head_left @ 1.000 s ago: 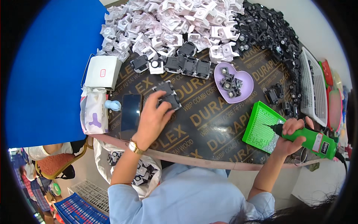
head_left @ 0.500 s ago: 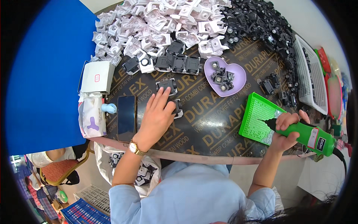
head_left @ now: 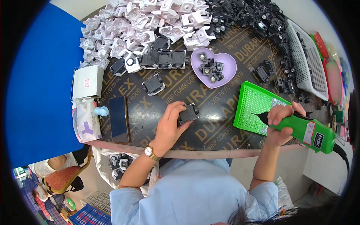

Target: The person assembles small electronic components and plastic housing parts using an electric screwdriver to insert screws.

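Observation:
My left hand (head_left: 169, 125) grips a small black plastic car-shaped part with white edges (head_left: 188, 113) near the front middle of the table, thumb on the near side and fingers on the far side. A similar black-and-white assembly (head_left: 153, 84) lies a little farther back to the left. Wrapped around a green electric screwdriver (head_left: 305, 131), my right hand (head_left: 279, 122) is over the right end of a green perforated tray (head_left: 243, 108). The thin bit points left, above the tray. Small silvery screws (head_left: 276, 102) lie in the tray.
White plastic parts (head_left: 137, 18) and black parts (head_left: 258, 17) are heaped at the back. Several assemblies (head_left: 164, 59) stand in a row before them. A purple heart-shaped dish (head_left: 229, 71) holds small parts. A phone (head_left: 119, 120) and white box (head_left: 88, 82) lie left; a white basket (head_left: 305, 67) stands right.
My left hand has moved right and nearer, from resting on the two assemblies to gripping one. The other stays behind, turned slightly. My right hand keeps holding the screwdriver; the whole view has shifted somewhat.

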Demonstrator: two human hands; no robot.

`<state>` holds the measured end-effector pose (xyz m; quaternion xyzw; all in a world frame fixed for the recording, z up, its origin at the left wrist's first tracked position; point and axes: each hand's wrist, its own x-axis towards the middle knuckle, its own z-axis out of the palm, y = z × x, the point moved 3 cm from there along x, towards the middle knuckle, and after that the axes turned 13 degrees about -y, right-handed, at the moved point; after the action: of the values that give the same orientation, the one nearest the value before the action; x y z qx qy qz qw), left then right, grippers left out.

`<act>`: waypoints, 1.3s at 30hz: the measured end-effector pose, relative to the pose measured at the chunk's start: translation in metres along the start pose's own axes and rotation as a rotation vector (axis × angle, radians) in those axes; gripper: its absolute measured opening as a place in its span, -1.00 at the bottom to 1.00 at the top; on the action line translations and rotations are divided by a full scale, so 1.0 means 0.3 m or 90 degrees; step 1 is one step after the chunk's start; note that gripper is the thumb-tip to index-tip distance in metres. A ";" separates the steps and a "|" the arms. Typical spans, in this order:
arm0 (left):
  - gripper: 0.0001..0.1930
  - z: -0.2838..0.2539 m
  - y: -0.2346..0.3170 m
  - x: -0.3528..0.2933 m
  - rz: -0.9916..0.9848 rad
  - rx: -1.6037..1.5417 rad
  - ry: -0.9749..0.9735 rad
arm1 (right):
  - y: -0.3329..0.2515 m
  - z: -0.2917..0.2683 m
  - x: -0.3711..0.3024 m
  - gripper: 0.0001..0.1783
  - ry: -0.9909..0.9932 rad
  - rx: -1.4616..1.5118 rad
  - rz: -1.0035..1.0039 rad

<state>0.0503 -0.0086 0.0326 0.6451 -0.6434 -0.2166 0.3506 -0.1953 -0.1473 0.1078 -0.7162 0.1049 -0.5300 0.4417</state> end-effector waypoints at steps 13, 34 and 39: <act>-0.45 0.020 0.069 0.065 -0.063 0.008 -0.190 | -0.009 0.033 0.044 -0.21 0.041 0.105 -0.016; -0.50 0.175 0.090 0.125 0.125 0.049 -0.124 | 0.087 0.218 0.144 -0.27 -0.107 0.178 0.058; -0.51 0.173 0.087 0.124 0.118 0.036 -0.111 | 0.110 0.235 0.135 -0.27 -0.121 0.184 0.084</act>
<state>-0.0024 -0.0522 0.0237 0.5712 -0.7341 -0.2207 0.2935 -0.1080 -0.1550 0.1069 -0.6839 0.0323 -0.4392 0.5817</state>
